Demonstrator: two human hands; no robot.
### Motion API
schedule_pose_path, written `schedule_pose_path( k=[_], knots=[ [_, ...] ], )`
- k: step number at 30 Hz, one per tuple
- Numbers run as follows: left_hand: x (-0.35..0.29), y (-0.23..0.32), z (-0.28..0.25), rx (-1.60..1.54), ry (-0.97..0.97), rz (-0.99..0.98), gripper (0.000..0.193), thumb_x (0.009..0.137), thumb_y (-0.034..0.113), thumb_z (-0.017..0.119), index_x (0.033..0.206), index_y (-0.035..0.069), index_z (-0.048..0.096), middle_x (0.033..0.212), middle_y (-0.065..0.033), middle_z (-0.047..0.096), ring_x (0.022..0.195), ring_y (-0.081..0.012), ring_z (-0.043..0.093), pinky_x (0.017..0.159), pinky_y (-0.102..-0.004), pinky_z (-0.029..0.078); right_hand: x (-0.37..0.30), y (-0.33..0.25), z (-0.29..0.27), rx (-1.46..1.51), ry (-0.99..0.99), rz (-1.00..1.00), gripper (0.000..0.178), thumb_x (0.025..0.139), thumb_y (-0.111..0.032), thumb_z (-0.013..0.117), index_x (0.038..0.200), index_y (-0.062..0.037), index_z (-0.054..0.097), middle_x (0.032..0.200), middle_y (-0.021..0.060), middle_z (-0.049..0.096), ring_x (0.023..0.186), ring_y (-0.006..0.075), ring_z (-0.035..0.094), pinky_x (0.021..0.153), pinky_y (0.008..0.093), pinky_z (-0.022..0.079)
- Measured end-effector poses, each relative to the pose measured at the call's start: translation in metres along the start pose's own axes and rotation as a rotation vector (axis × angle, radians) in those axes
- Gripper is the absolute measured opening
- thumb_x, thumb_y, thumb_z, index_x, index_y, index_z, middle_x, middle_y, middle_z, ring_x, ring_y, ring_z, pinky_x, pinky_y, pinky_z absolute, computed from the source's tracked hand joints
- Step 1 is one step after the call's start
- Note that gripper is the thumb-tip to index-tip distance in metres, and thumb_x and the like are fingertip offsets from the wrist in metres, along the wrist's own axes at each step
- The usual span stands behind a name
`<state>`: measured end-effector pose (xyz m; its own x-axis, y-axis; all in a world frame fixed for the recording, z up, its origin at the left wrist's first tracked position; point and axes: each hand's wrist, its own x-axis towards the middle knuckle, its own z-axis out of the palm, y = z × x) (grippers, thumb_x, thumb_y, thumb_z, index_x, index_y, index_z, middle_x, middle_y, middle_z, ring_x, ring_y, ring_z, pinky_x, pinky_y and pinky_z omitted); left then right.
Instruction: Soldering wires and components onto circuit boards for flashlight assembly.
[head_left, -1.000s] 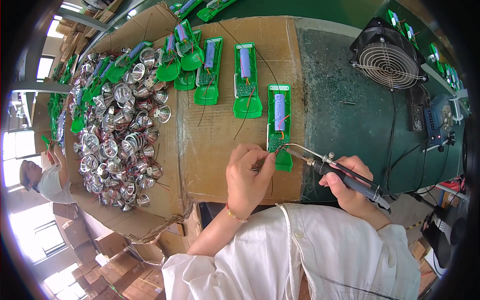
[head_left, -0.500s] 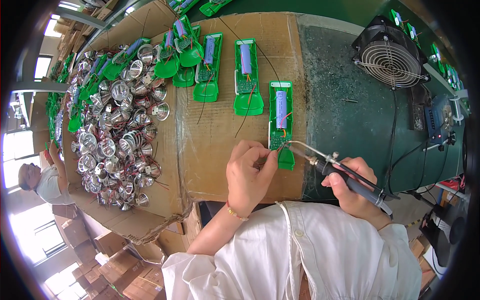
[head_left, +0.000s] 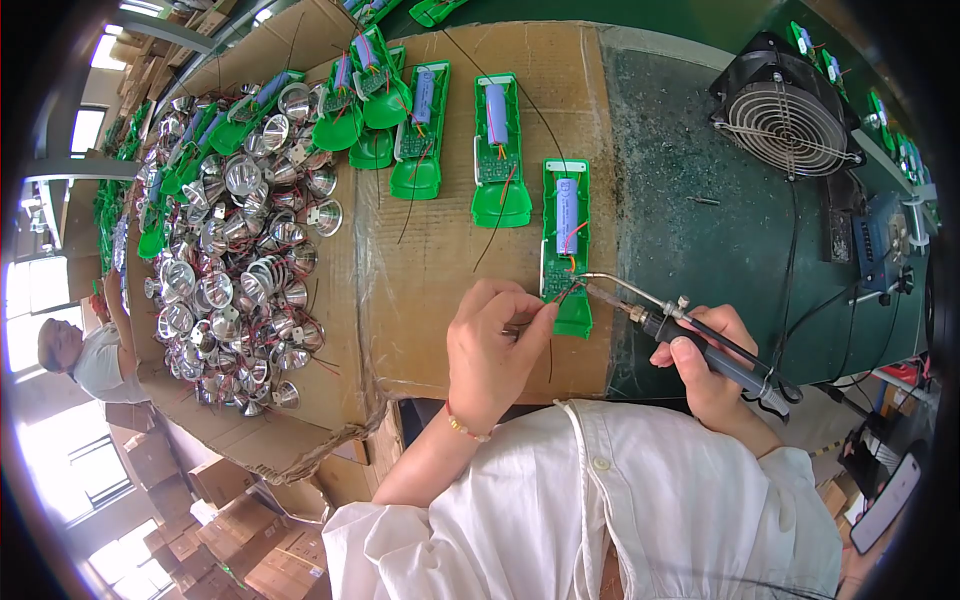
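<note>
Green case [head_left: 574, 320] lies lengthwise on the cardboard sheet [head_left: 450, 320], just inside its right edge, toward the near right corner. Blue battery [head_left: 567, 215] sits in the case's far half, circuit board [head_left: 557, 283] nearer the person.

Left hand [head_left: 490, 345]: thumb and forefinger together, pinching thin wires [head_left: 566, 294] over the near end of the board. Right hand [head_left: 712, 360]: fingers wrapped around a soldering iron [head_left: 735, 372], with a thin metal tube [head_left: 640, 288] curving alongside it. Iron tip at the board's right side; contact too small to tell.

Risks, judged:
- Left pinch slips or wavers: wire ends could shift off their spot on the board.
- Tip, if hot, is close to the left fingertips; a small overshoot could burn them.
- Loose red wire [head_left: 576, 236] near the tube: a stray tip could scorch its covering.
- No clamp visible on the case; a push from the iron or a tug on the wires could skew it.
</note>
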<state>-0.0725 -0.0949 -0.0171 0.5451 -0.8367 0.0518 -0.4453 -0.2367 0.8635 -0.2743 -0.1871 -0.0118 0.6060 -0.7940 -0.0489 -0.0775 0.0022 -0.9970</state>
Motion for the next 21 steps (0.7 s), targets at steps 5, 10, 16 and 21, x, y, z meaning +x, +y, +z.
schedule_pose_path(
  k=[5,10,16,21],
  knots=[
    [0.003,-0.004,0.002,0.132,0.095,0.137,0.007,0.074,0.003,0.067,0.073,0.000,0.061,0.074,-0.0083,0.057,0.058,-0.0192,0.056,0.050,-0.0289,0.044,0.004,0.004,0.003,0.029,-0.039,-0.051,0.020,0.084,-0.012,0.058,0.089,0.0017,0.045,0.081,0.0123,0.054,0.063,0.0158,0.061,0.056,0.0271,0.053],
    [0.004,-0.002,0.003,0.111,0.076,0.071,0.011,0.073,0.005,0.067,0.068,0.002,0.059,0.070,-0.0070,0.057,0.056,-0.0208,0.055,0.049,-0.0309,0.042,0.006,0.011,0.006,0.047,-0.059,-0.026,0.017,0.084,-0.009,0.058,0.089,0.0019,0.045,0.084,0.0125,0.053,0.064,0.0154,0.061,0.056,0.0271,0.053],
    [0.005,0.000,0.009,0.159,0.071,0.073,0.011,0.072,0.006,0.067,0.066,0.003,0.058,0.068,-0.0078,0.055,0.055,-0.0219,0.054,0.049,-0.0314,0.041,0.007,0.013,0.004,0.052,-0.063,-0.021,0.017,0.084,-0.008,0.058,0.089,0.0022,0.046,0.079,0.0121,0.056,0.064,0.0152,0.061,0.057,0.0279,0.053],
    [0.015,-0.002,0.015,0.086,-0.061,-0.027,0.015,0.073,0.005,0.067,0.064,0.000,0.055,0.062,-0.0094,0.046,0.052,-0.0193,0.045,0.048,-0.0285,0.035,0.000,0.019,0.008,0.114,0.040,0.034,0.011,0.082,-0.008,0.062,0.089,-0.0024,0.055,0.080,0.0088,0.062,0.068,0.0125,0.060,0.059,0.0252,0.049]
  ],
)
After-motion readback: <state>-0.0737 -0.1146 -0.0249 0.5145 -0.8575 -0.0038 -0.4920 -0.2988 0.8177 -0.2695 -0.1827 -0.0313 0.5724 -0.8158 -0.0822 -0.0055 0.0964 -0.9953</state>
